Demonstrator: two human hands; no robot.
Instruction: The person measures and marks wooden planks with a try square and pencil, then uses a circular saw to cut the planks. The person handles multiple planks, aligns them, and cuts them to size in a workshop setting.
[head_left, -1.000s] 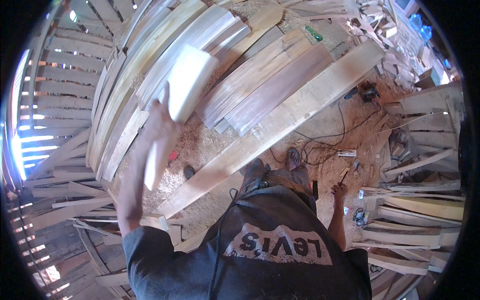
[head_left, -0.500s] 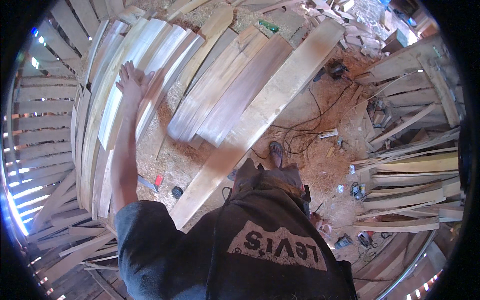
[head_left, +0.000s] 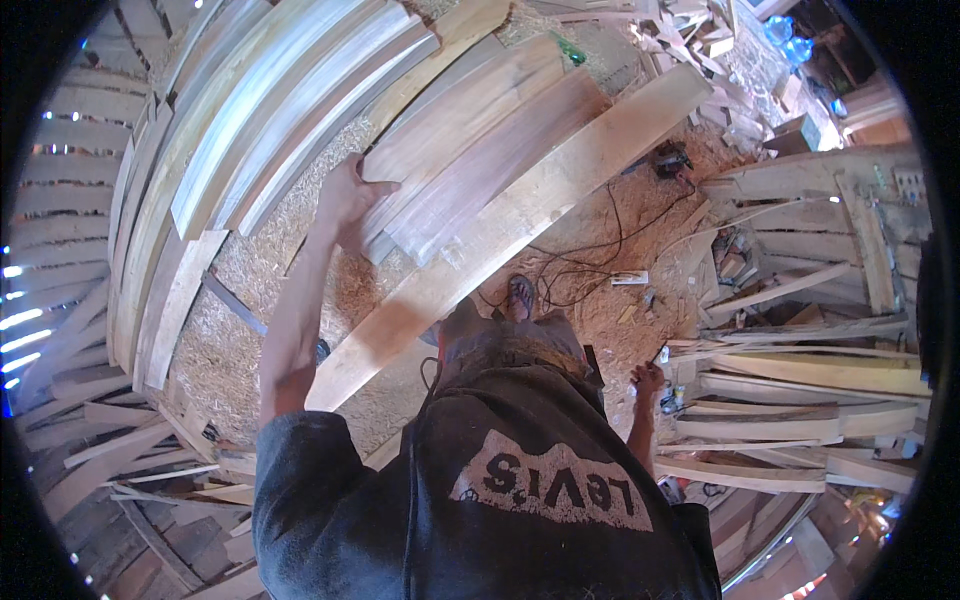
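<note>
My left hand [head_left: 352, 197] is at the lower left edge of a wide brown plank [head_left: 470, 110], its thumb over the face and its fingers curled at the edge, partly hidden. Against that plank lies a second, pinkish-brown plank [head_left: 510, 165]. A long pale board [head_left: 500, 235] runs diagonally beside them, just in front of me. Low on my right side, my right hand [head_left: 647, 378] is closed around a thin dark stick-like thing, too small to name.
To the left lies a row of planed planks [head_left: 270, 90]. A power tool [head_left: 672, 160] with a black cable [head_left: 620, 240] rests on the sawdust-covered floor. Stacked boards [head_left: 770, 425] line the right side. Wood offcuts and blue bottles [head_left: 780, 30] are at the far right.
My left hand has come off the planed planks at the left and moved right and nearer, onto the brown plank's edge. My right hand has come into view. The view has shifted slightly.
</note>
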